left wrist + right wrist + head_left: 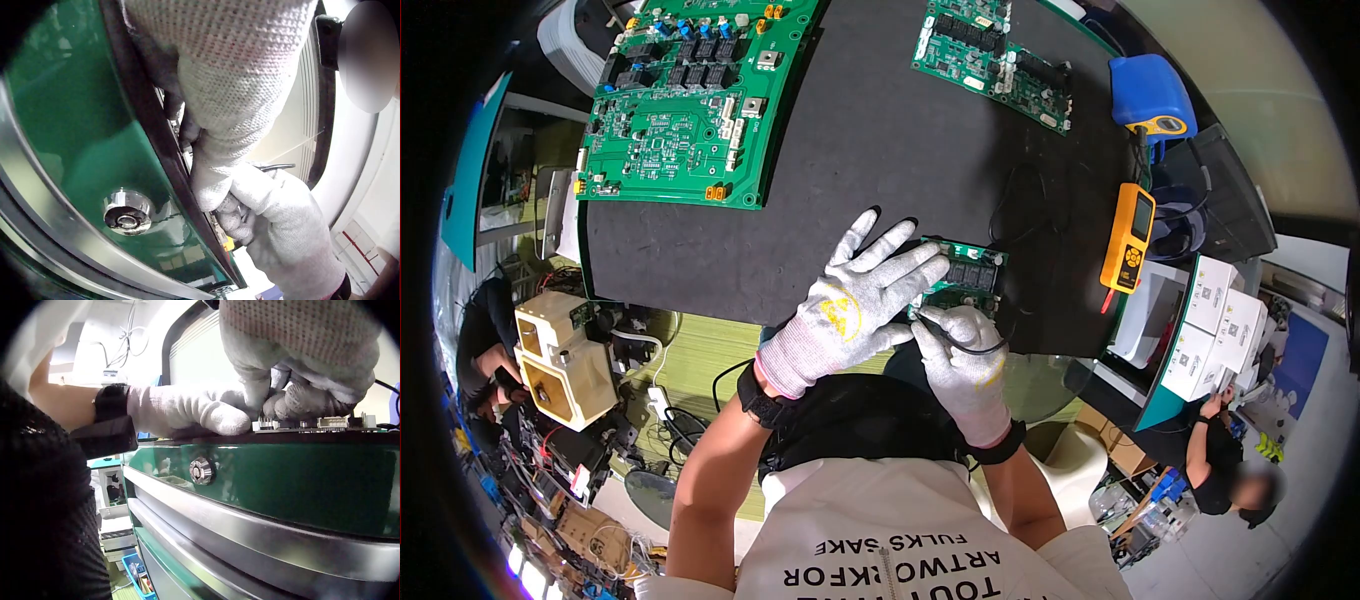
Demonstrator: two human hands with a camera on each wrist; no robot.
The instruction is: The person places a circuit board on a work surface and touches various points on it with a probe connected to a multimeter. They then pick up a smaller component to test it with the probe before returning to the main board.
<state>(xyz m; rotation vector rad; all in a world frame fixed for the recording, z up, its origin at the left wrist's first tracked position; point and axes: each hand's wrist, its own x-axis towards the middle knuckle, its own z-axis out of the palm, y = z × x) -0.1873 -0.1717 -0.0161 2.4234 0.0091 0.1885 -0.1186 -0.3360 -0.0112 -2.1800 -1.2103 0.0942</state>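
A small green circuit board (990, 262) with black relay blocks lies near the table's front edge. My gloved left hand (852, 297) reaches over its left side, fingers spread and nearly straight, fingertips at the board's edge. Opposite it, my gloved right hand (962, 362) has its fingertips gathered at the board's near left corner. It pinches a thin black cable (978, 352) that curves across the fingers. In the right wrist view, the curled right fingers (294, 403) sit right over white connectors (331, 422) on the board. The cable's tip is hidden by the fingers.
A large green circuit board (670, 140) lies at the back left, and joined smaller boards (1000, 65) at the back. On the right are a yellow handheld meter (1128, 235) and a blue-and-yellow device (1150, 95). White boxes (1215, 325) stand farther right, near another person (1215, 450).
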